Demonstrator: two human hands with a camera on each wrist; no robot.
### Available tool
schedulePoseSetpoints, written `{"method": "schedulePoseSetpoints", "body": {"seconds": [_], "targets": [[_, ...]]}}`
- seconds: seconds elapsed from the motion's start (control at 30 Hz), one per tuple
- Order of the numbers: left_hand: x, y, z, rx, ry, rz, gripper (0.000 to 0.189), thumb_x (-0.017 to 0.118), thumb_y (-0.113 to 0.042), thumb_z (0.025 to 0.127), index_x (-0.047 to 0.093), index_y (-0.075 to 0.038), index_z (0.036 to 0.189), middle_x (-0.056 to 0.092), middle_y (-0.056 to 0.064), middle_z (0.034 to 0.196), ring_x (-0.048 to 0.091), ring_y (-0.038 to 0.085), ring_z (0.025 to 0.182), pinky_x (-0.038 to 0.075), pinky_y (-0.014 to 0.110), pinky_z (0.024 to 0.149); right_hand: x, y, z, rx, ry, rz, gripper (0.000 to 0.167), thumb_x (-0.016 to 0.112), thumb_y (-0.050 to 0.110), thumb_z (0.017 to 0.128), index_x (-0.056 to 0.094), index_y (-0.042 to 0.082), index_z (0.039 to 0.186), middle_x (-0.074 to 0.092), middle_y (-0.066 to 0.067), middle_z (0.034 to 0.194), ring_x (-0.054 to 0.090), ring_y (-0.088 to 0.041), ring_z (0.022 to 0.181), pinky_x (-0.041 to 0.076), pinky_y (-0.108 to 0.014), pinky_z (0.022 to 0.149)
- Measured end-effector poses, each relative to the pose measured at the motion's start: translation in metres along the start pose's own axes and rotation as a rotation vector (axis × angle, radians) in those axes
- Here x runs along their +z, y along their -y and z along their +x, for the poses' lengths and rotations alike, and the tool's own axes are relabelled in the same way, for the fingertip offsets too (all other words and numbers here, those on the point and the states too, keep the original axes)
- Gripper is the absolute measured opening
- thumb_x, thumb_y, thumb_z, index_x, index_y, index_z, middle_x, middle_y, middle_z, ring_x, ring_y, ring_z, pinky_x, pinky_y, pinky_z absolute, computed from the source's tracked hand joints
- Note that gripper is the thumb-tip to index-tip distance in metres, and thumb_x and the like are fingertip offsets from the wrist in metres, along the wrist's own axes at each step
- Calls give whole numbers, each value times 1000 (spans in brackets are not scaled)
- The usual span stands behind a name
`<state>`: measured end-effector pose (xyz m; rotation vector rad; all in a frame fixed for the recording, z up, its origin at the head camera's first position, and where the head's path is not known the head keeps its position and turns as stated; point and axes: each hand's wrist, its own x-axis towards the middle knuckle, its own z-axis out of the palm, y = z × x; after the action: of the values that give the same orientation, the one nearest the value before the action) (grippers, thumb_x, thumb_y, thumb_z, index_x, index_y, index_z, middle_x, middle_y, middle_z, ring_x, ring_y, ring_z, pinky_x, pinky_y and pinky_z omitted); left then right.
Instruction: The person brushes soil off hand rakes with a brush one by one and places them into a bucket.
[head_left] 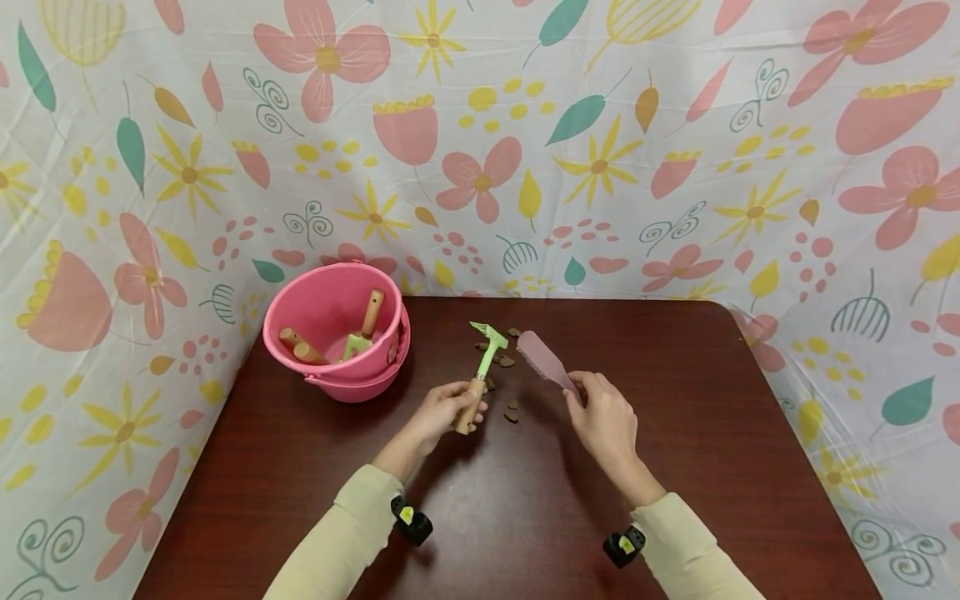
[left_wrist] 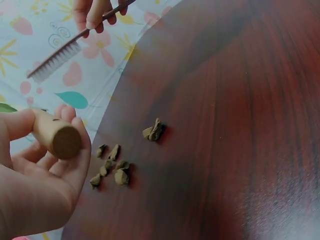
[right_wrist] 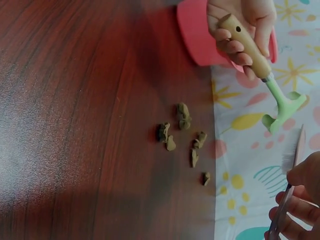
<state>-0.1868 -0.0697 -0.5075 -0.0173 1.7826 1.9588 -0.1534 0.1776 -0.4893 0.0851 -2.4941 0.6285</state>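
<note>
My left hand (head_left: pixel 438 412) grips the wooden handle of a small garden hoe (head_left: pixel 487 358). Its light green head has tines on one side and a blade on the other, held up above the tabletop. In my right hand (head_left: pixel 606 421) is a pink brush (head_left: pixel 543 358), pinched by its handle. Pale bristles of the brush (left_wrist: pixel 55 62) show in the left wrist view, pointing downward. Beneath both tools, several brown crumbs (right_wrist: pixel 183 117) that look like bits of soil or bark lie scattered on the table. Hoe and brush are apart from each other.
Two nested pink buckets (head_left: pixel 360 390) stand at the table's back left. The upper one leans and contains wooden-handled tools (head_left: pixel 372 313), one with a green head. A dark wood table (head_left: pixel 675 350) meets a flowered curtain (head_left: pixel 480 108) at the back and sides.
</note>
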Motion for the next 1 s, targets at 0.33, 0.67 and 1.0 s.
{"method": "schedulePoseSetpoints", "body": {"seconds": [0.33,0.67,1.0], "targets": [[5,9,-1,-4,133,-105,38,41,-18,97,49,6,126,64,18,98,62,13,73,51,29,65,1,10,8,-80,-10,46,22,73,15,76,68,13,97,65,-4,83,61,-18,68,47,-40,51],[6,15,-1,-36,206,-95,39,35,-18,99,48,7,127,62,5,89,61,13,75,50,29,67,4,24,10,-129,36,73,24,73,16,77,68,14,100,64,-1,83,58,-17,64,44,-34,48],[6,16,-3,-54,272,-96,42,32,-20,100,46,9,127,62,3,90,60,13,76,49,29,68,9,27,10,-149,33,61,24,74,18,76,68,15,99,63,0,81,57,-15,64,45,-36,49]]}}
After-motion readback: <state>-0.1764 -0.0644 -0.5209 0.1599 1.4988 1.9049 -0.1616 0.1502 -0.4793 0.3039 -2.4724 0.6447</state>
